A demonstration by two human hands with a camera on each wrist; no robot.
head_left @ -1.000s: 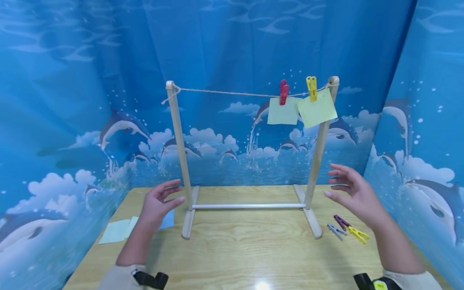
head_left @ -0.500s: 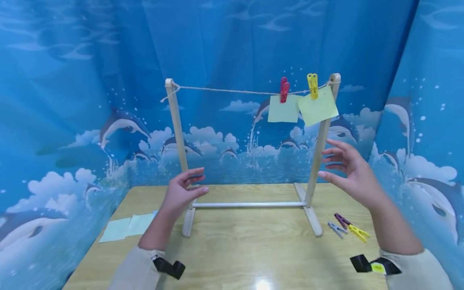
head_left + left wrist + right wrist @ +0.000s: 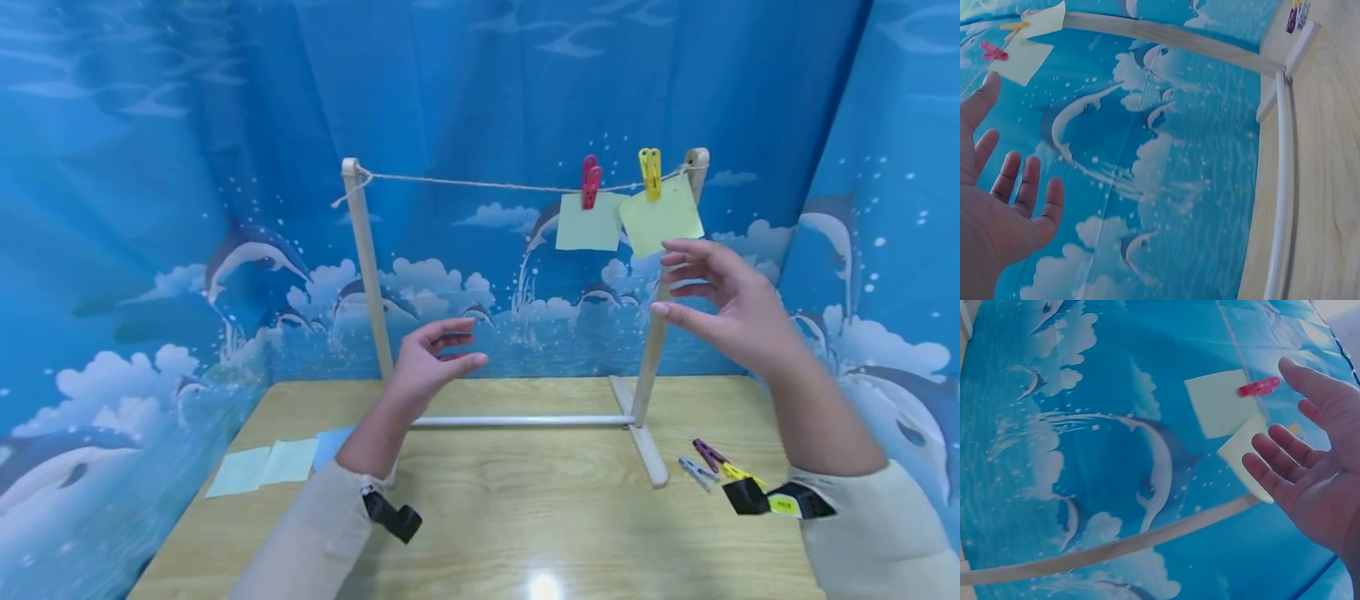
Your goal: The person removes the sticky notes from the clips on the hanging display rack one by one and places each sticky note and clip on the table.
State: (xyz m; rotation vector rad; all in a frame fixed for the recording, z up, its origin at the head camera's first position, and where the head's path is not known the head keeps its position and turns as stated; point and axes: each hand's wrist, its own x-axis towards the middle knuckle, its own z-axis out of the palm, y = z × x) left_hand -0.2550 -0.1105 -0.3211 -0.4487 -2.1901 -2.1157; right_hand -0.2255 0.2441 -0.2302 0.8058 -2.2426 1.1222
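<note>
Two pale green paper squares hang from a string (image 3: 465, 182) at its right end. A red clothespin (image 3: 591, 182) pins the left paper (image 3: 588, 227); a yellow clothespin (image 3: 650, 173) pins the tilted right paper (image 3: 660, 221). My right hand (image 3: 731, 304), empty with fingers loosely bent, is raised just below the right paper, in front of the right post. My left hand (image 3: 431, 362) is also empty, fingers apart, lifted over the frame's lower bar near the left post. In the left wrist view the left hand's palm (image 3: 997, 219) faces up, fingers spread.
A wooden frame (image 3: 363, 250) with two posts and a white bar (image 3: 517, 421) stands on the table (image 3: 510, 517). Pale green papers (image 3: 288, 461) and a blue paper (image 3: 330, 444) lie at left. Several clothespins (image 3: 707, 454) lie at right. A dolphin-print curtain (image 3: 450, 100) surrounds the back.
Both hands have risen. The left hand has moved right, past the left post, uncovering papers on the table; the right hand has come up toward the tilted hanging paper.
</note>
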